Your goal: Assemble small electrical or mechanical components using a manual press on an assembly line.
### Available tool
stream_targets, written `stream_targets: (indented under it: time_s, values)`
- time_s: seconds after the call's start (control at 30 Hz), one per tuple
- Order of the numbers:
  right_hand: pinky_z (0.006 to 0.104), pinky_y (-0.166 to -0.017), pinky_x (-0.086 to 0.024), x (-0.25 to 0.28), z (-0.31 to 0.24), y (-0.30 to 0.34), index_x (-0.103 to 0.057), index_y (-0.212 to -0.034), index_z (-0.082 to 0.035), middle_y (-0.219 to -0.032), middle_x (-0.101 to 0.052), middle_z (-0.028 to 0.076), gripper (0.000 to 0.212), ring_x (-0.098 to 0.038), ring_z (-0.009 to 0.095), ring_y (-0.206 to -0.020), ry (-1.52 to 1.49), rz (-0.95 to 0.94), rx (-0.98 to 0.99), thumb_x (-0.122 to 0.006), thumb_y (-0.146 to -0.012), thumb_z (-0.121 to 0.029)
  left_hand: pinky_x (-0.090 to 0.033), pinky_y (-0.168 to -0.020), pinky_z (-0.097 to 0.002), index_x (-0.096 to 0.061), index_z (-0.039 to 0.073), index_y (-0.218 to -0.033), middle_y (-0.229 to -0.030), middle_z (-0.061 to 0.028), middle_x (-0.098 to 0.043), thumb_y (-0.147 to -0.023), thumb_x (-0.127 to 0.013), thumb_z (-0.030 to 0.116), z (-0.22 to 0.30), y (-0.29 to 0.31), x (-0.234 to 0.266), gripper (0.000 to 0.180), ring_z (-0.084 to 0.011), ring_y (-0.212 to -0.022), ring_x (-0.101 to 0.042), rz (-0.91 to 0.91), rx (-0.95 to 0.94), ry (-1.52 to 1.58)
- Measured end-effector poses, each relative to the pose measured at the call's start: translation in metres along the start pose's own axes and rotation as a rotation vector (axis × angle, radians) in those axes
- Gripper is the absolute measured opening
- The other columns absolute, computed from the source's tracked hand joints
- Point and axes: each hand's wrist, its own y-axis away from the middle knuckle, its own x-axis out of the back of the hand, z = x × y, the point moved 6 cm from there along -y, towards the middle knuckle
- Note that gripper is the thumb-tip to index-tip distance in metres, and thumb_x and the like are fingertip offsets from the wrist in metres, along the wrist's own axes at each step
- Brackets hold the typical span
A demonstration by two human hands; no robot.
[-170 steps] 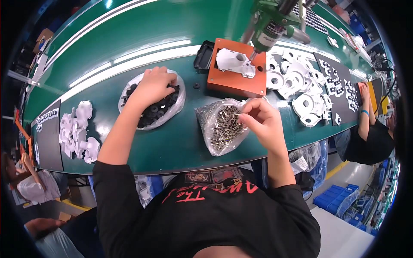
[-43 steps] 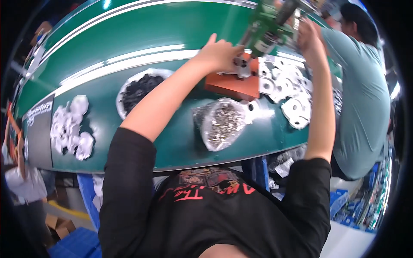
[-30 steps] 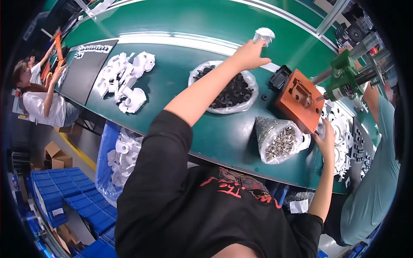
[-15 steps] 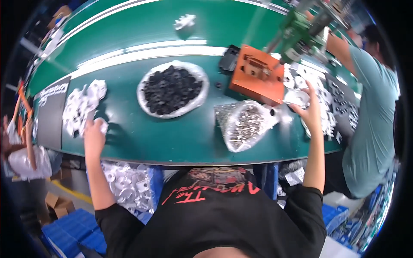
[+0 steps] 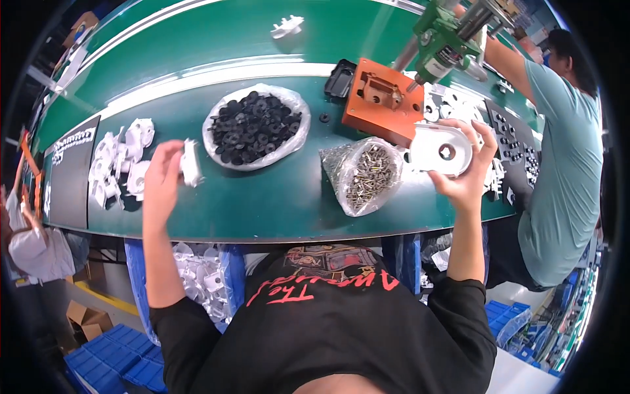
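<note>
Pinched in my left hand [image 5: 164, 172] is a small white plastic part [image 5: 191, 163], held above the green table beside a pile of similar white parts [image 5: 113, 161]. My right hand [image 5: 467, 172] grips a larger white plastic housing [image 5: 438, 150] by its rounded edge; a round hole shows in its face. This housing is just in front of an orange fixture block [image 5: 382, 104] and right of an opened plastic bag of screws [image 5: 371, 178]. A white bag full of black washer-like discs [image 5: 257, 129] sits between my hands, farther back.
A green press [image 5: 441, 49] stands over the orange block, next to a black tray [image 5: 340, 79]. One black disc [image 5: 324, 117] lies loose. A co-worker in a teal shirt [image 5: 561, 171] is at the right. Below the table edge is a blue bin of white parts [image 5: 205, 279].
My left hand has lifted the small white part off the left pile and moved right. My right hand has brought the white housing up from the right pile, slightly leftward.
</note>
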Motion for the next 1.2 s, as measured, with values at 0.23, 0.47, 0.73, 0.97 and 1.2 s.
stream_targets:
  time_s: [0.23,0.47,0.73,0.97,1.2]
  values:
    - [0.039,-0.099,-0.037,-0.117,-0.056,-0.006,-0.031,-0.135,-0.001,-0.131,-0.047,0.017,0.094,-0.049,0.03,-0.119,0.142,-0.389,-0.033,-0.082,-0.059,-0.025,-0.045,-0.073,-0.0244,-0.053,0.002,-0.108,-0.088,-0.0059,-0.058,-0.09,-0.049,0.006,0.093,0.019,-0.102,0.019,-0.0118,-0.082,-0.057,-0.016,-0.381,0.294]
    - [0.0427,-0.089,-0.042,-0.153,-0.068,0.004,-0.023,-0.137,0.006,-0.117,-0.048,0.025,0.103,-0.05,0.039,-0.101,0.101,-0.326,0.135,-0.081,-0.063,-0.036,-0.046,-0.062,-0.0268,-0.053,0.001,-0.103,-0.079,-0.0092,-0.058,-0.098,-0.041,0.016,0.106,0.031,-0.134,0.02,-0.0131,-0.069,-0.057,0.087,-0.404,0.311]
    - [0.0368,-0.094,-0.04,-0.152,-0.051,0.004,-0.029,-0.139,-0.002,-0.121,-0.049,0.02,0.092,-0.052,0.03,-0.109,0.046,-0.508,-0.262,-0.075,-0.069,-0.038,-0.043,-0.053,-0.0256,-0.053,0.002,-0.098,-0.068,-0.0074,-0.056,-0.096,-0.044,0.013,0.096,0.024,-0.138,0.014,-0.0103,-0.057,-0.053,0.058,-0.346,0.269]
    - [0.0333,-0.087,-0.047,-0.159,-0.052,0.01,-0.033,-0.138,-0.001,-0.121,-0.052,0.019,0.073,-0.057,0.023,-0.106,-0.014,-0.295,-0.217,-0.07,-0.078,-0.022,-0.042,-0.048,-0.0284,-0.053,0.003,-0.096,-0.062,-0.0101,-0.055,-0.094,-0.047,0.01,0.097,0.023,-0.137,0.009,-0.0145,-0.049,-0.053,0.204,-0.331,0.159]
    - [0.0318,-0.087,-0.048,-0.156,-0.044,0.008,-0.031,-0.139,0.001,-0.12,-0.053,0.018,0.072,-0.058,0.021,-0.103,0.06,-0.293,-0.171,-0.07,-0.08,-0.015,-0.044,-0.048,-0.0318,-0.052,0.004,-0.094,-0.06,-0.0111,-0.056,-0.095,-0.045,0.011,0.091,0.014,-0.133,0.01,-0.0219,-0.05,-0.058,0.136,-0.261,0.118]
